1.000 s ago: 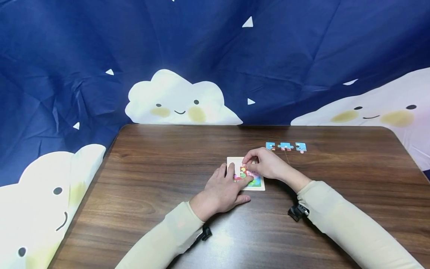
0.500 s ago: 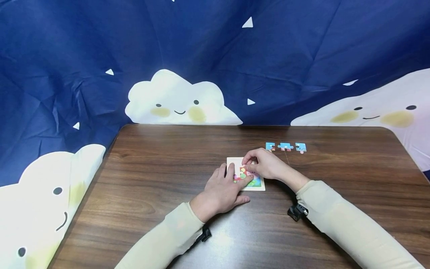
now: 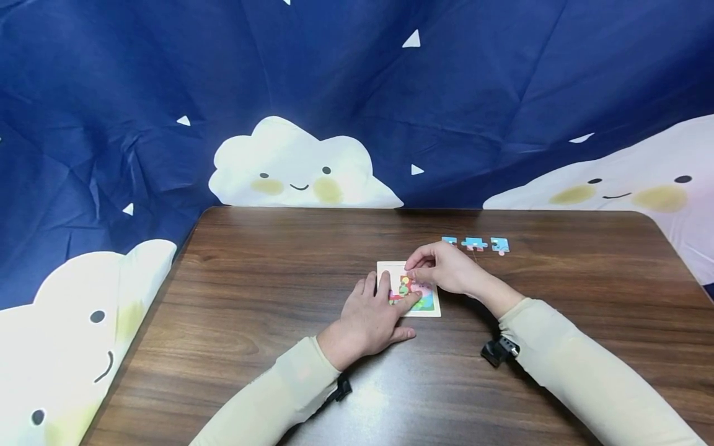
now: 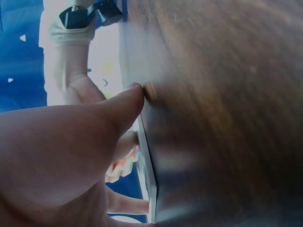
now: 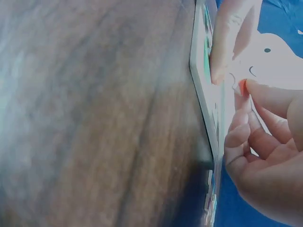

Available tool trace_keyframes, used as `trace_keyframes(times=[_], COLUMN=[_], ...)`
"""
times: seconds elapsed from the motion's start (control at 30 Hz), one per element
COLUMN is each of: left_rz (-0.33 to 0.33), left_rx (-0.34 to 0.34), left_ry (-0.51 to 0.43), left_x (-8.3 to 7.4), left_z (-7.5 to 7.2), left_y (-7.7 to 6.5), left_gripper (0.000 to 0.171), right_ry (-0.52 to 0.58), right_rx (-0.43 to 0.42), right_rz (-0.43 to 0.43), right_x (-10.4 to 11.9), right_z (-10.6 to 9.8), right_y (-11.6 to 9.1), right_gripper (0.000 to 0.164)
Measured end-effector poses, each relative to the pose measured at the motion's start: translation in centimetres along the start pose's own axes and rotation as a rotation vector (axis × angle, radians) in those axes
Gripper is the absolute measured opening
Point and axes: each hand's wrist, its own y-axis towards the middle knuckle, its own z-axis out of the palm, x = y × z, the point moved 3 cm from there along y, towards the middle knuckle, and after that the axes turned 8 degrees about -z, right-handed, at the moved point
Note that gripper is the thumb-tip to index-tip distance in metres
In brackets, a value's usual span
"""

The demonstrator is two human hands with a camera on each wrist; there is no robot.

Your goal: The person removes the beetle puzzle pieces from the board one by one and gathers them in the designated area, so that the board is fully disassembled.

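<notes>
A small jigsaw board (image 3: 426, 313) with a pale rim lies mid-table in the head view, its lower part filled with colourful pieces. Spread flat across its left and front side, my left hand (image 3: 368, 321) rests with fingers nearly straight. My right hand (image 3: 450, 270) is over the board's right side and pinches a red puzzle piece (image 5: 243, 87) between thumb and fingertips. The right wrist view has that piece above the board, tilted. In the left wrist view the red piece's wavy edge (image 4: 122, 169) shows, partly behind my left hand.
Several blue puzzle pieces (image 3: 474, 243) lie in a row behind my right hand, the leftmost partly covered by it. The brown wooden table (image 3: 268, 279) ends at a blue cloud-patterned curtain (image 3: 312, 74).
My right hand has shifted slightly right and up from the board, still pinching the red puzzle piece. The left hand has stayed in place.
</notes>
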Motion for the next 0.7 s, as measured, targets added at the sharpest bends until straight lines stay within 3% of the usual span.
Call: trace_keyframes(times=[0.37,0.7], left_rz=[0.0,0.024], left_rx=[0.01,-0.012], left_ry=[-0.058,-0.095], left_x=[0.2,0.5], left_z=[0.0,0.1], left_y=[-0.1,-0.1], left_gripper=[0.068,0.066], right_ry=[0.05,0.054], right_rx=[-0.1,-0.169], right_rz=[0.041,0.07], right_x=[-0.3,-2.3], right_z=[-2.9,-6.2], right_y=[-2.0,-4.8], right_gripper=[0.013,0.02])
